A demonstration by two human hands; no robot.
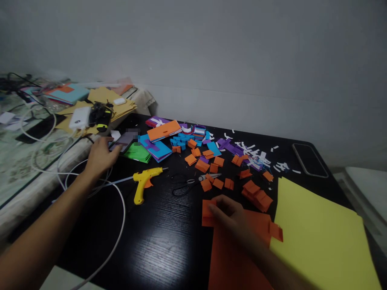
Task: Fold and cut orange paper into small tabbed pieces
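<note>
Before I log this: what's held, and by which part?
The right hand holds an orange paper piece by its right side; the left hand is at the phone, grip unclear.

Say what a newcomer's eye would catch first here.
Probably the yellow glue gun, bright against the black table left of centre. Next, the large yellow sheet at the lower right and the loose orange paper pieces scattered mid-table. The right hand also stands out near the front, holding a folded orange piece.
</note>
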